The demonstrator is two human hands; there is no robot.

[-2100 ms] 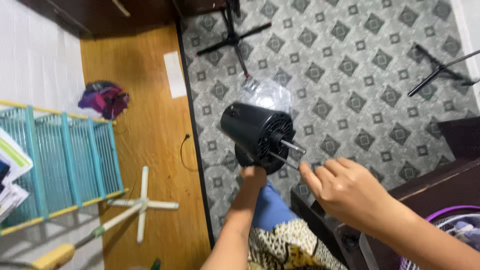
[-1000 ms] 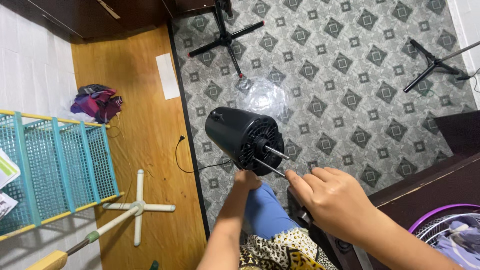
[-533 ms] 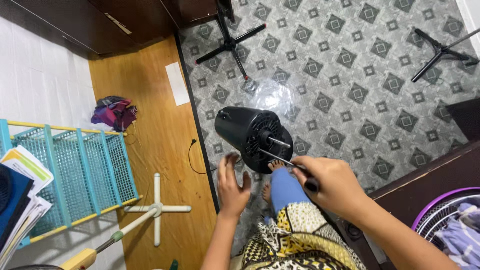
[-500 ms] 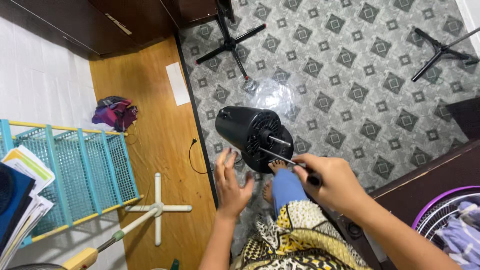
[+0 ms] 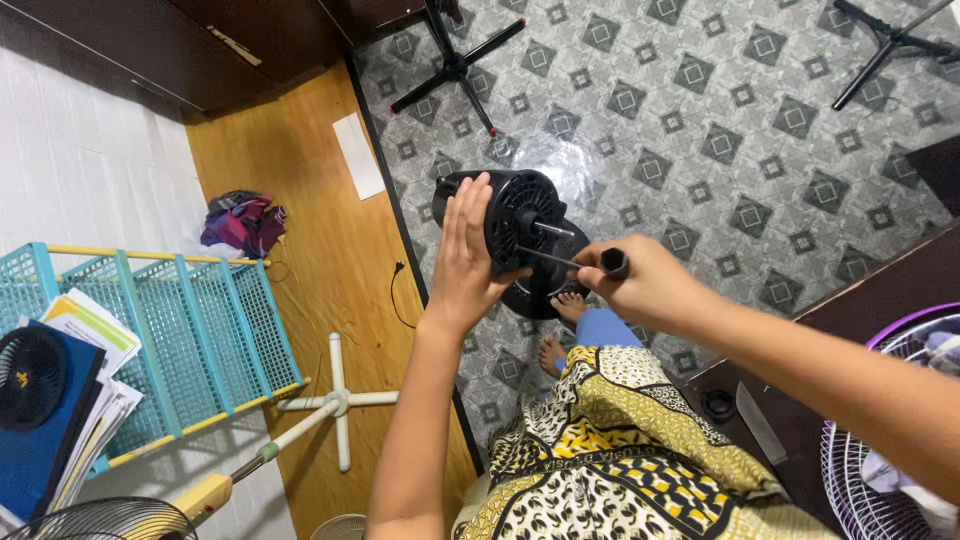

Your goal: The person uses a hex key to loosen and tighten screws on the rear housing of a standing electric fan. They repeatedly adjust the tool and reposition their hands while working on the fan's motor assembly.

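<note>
The black fan motor housing (image 5: 515,225) is held up above the patterned floor (image 5: 720,110), the left hand (image 5: 465,260) spread flat against its left side with fingers extended, while the right hand (image 5: 645,285) grips a screwdriver (image 5: 580,262) pointed at its vented face.

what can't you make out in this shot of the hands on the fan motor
- Head view: the tip of the screwdriver in the right hand is too small to tell where it meets the black fan motor.
- The motor's near left side is covered by the left hand.
- The purple fan grille is cut off by the right edge.
- The small black fan runs past the left edge.
</note>
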